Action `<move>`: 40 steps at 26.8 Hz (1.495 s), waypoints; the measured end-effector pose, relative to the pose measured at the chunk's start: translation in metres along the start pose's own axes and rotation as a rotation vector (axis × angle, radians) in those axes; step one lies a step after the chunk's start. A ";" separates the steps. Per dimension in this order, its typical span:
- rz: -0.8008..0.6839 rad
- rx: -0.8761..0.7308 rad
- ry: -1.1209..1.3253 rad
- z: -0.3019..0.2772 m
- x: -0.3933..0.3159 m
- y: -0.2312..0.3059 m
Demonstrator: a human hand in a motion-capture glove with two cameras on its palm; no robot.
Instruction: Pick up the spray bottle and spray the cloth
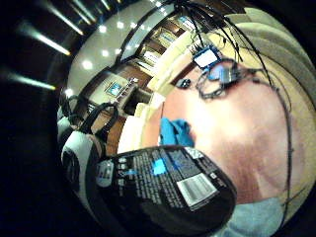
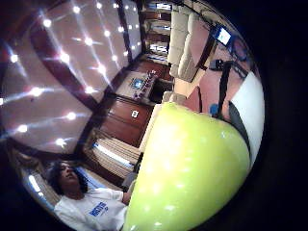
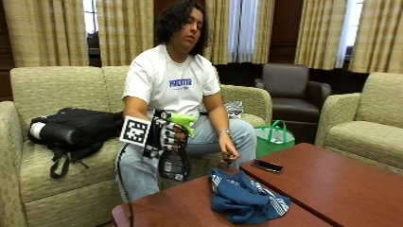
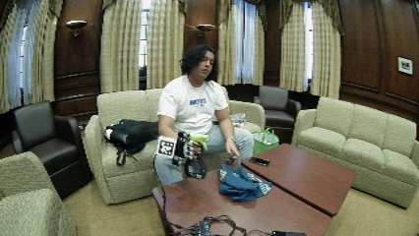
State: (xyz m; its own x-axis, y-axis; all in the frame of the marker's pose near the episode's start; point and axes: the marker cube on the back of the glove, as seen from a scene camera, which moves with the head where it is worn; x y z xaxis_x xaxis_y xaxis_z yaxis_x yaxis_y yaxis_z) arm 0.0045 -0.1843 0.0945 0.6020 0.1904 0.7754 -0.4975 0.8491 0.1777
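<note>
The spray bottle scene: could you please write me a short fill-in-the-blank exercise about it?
1. The gloved right hand holds a spray bottle with a ____ top.
2. The blue cloth lies on the ____.
3. A black phone rests on the table, to the side of the ____.
4. The person sits on a ____.

Missing words: green; table; cloth; sofa

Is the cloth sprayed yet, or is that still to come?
Done: the bottle is picked up, off the table. In hand: the gloved right hand grips it by its green sprayer, held beside the table edge. Left: the spraying. The blue cloth lies crumpled on the table, and no mist shows, so whether it is wet cannot be told.
</note>
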 end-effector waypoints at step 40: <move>-0.260 -0.961 1.588 0.214 -0.001 0.014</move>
State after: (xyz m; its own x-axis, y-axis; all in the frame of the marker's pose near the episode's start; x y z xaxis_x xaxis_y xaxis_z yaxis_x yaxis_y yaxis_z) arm -0.1366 -0.2774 0.2257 0.8196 -0.2302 -0.5247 -0.1742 0.7723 -0.6109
